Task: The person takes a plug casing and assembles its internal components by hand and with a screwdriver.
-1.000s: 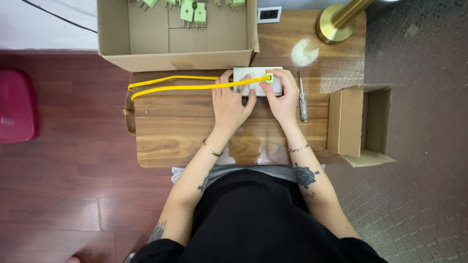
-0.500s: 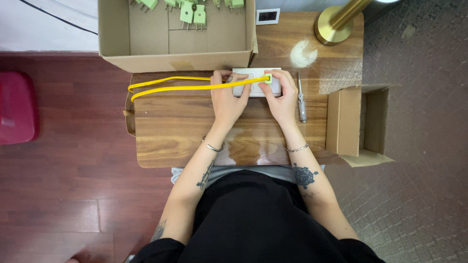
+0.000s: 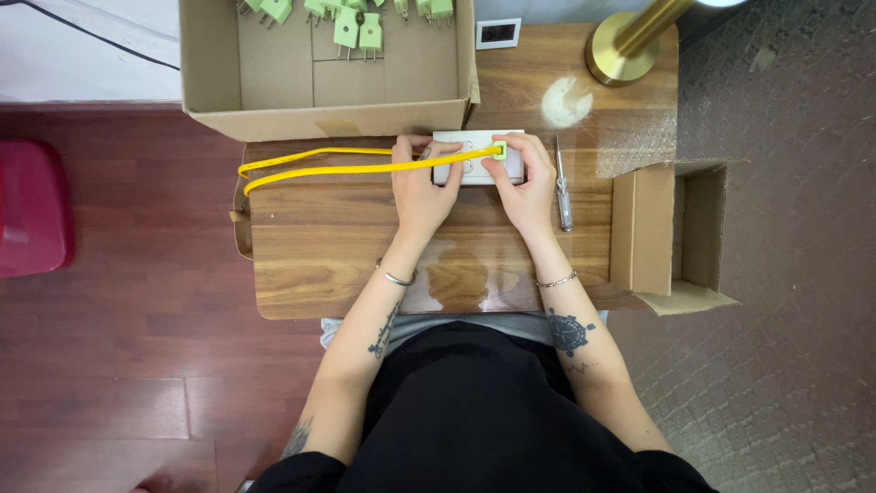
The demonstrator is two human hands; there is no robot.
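Note:
A white rectangular socket plate (image 3: 474, 155) lies at the far side of the wooden table (image 3: 347, 256). My left hand (image 3: 422, 187) grips its left end. My right hand (image 3: 527, 183) holds its right end, with fingers on a small green plug (image 3: 499, 151) pressed against the plate. A yellow cable (image 3: 338, 164) loops from the plug leftward to the table's left edge and back under my left hand.
A screwdriver (image 3: 563, 187) lies just right of my right hand. An open cardboard box (image 3: 328, 64) with several green plugs (image 3: 358, 27) sits behind. A second cardboard box (image 3: 680, 237) lies on its side at the right. A brass lamp base (image 3: 620, 46) and a small white frame (image 3: 498, 33) stand at the back. A red stool (image 3: 32, 205) is on the floor at left.
Both hands have stayed on the white plate. The right hand's fingers have shifted slightly around the green plug. The cable loop has barely moved.

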